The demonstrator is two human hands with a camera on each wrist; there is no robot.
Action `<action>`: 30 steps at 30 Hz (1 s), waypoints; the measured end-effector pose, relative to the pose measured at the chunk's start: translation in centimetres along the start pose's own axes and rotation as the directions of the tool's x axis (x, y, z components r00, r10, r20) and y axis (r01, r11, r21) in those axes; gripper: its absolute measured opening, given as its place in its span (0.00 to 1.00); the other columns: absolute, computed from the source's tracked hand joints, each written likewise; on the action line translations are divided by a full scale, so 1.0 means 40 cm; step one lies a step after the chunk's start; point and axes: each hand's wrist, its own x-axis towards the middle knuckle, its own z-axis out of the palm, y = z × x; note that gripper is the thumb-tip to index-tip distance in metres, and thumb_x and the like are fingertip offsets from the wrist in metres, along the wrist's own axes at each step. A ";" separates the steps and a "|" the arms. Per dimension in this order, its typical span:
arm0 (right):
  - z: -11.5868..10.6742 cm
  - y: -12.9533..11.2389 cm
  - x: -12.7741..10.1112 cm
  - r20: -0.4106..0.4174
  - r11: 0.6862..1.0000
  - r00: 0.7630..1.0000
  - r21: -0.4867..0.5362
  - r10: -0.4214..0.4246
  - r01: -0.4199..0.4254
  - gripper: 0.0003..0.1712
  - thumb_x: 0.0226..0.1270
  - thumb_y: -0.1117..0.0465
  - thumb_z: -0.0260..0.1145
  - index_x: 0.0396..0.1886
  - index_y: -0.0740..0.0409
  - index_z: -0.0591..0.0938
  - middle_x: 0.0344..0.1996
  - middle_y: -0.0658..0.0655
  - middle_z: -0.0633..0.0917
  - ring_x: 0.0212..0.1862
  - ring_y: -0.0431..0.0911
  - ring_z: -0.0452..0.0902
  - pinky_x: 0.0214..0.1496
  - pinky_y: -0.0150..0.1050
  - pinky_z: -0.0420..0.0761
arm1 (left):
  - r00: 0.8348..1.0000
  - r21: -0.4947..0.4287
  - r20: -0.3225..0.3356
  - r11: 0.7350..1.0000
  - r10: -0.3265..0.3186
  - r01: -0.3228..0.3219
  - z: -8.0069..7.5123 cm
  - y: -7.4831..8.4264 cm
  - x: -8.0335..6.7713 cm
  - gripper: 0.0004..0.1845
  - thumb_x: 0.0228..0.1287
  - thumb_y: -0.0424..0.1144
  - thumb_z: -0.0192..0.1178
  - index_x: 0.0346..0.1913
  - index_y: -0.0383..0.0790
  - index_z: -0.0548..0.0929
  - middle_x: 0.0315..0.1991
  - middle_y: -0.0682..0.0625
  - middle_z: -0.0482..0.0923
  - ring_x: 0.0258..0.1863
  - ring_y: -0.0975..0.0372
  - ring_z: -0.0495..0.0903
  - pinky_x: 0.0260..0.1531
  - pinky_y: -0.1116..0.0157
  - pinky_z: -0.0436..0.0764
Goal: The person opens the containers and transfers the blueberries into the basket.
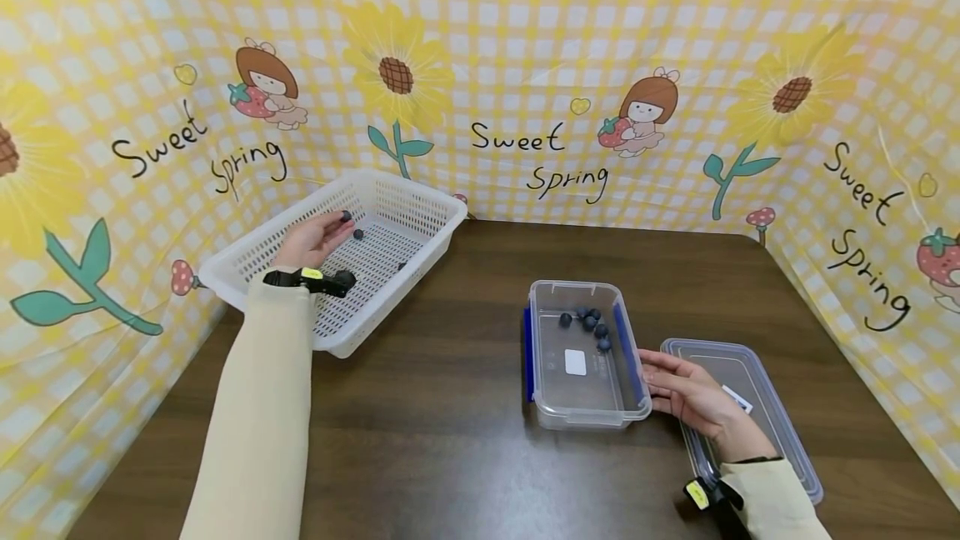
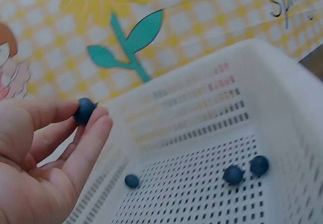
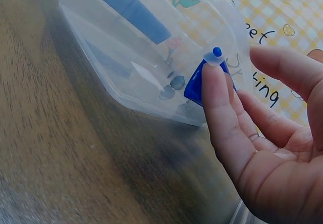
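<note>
My left hand [image 1: 309,240] pinches a blueberry [image 2: 85,111] between thumb and fingertips, above a white perforated basket [image 1: 423,263]. On the basket floor lie a few more blueberries, among them one blueberry [image 2: 131,181] on the left and a pair on the right in the left wrist view. At the right, my right hand [image 1: 693,394] has its fingers fairly straight against the side of a clear plastic container [image 1: 555,397], touching its blue latch [image 3: 194,85]. Inside that container several blueberries [image 1: 590,323] sit toward the back and right.
A clear lid [image 1: 776,415] lies on the dark wooden table [image 1: 427,448], partly under my right hand and wrist. Yellow checked cloth [image 1: 480,48] with printed flowers stands behind and on both sides. The basket's far side is close to the cloth.
</note>
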 end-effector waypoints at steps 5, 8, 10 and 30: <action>0.000 -0.002 -0.001 -0.003 1.000 1.000 0.008 0.008 -0.008 0.24 0.78 0.75 0.47 0.59 0.50 0.81 0.50 0.55 0.86 0.48 0.44 0.84 0.51 0.38 0.85 | 0.987 -0.104 -0.146 0.991 0.063 -0.079 -0.033 0.009 -0.004 0.06 0.72 0.25 0.53 0.47 0.33 0.76 0.34 0.41 0.80 0.33 0.56 0.83 0.61 0.67 0.74; -0.001 -0.002 -0.002 -0.001 1.000 1.000 0.015 0.012 -0.012 0.25 0.78 0.75 0.47 0.59 0.50 0.82 0.50 0.55 0.86 0.48 0.43 0.84 0.51 0.39 0.85 | 0.972 -0.096 -0.212 0.987 0.105 -0.128 -0.041 0.012 -0.006 0.07 0.71 0.23 0.55 0.47 0.34 0.75 0.34 0.42 0.79 0.32 0.57 0.83 0.58 0.67 0.77; -0.002 -0.001 -0.001 0.003 1.000 1.000 0.017 0.009 -0.009 0.25 0.78 0.75 0.46 0.59 0.50 0.82 0.50 0.55 0.86 0.48 0.44 0.84 0.51 0.39 0.85 | 0.964 -0.095 -0.237 0.985 0.117 -0.143 -0.043 0.014 -0.010 0.08 0.70 0.22 0.55 0.47 0.35 0.75 0.34 0.42 0.79 0.31 0.58 0.83 0.55 0.67 0.79; -0.003 -0.002 -0.003 -0.021 1.000 1.000 -0.003 0.013 -0.013 0.24 0.78 0.75 0.48 0.59 0.50 0.81 0.49 0.55 0.86 0.47 0.44 0.84 0.50 0.38 0.85 | 0.945 0.070 -0.296 0.990 0.137 -0.121 -0.012 0.000 -0.011 0.34 0.76 0.35 0.51 0.79 0.51 0.52 0.76 0.48 0.51 0.65 0.60 0.69 0.57 0.71 0.76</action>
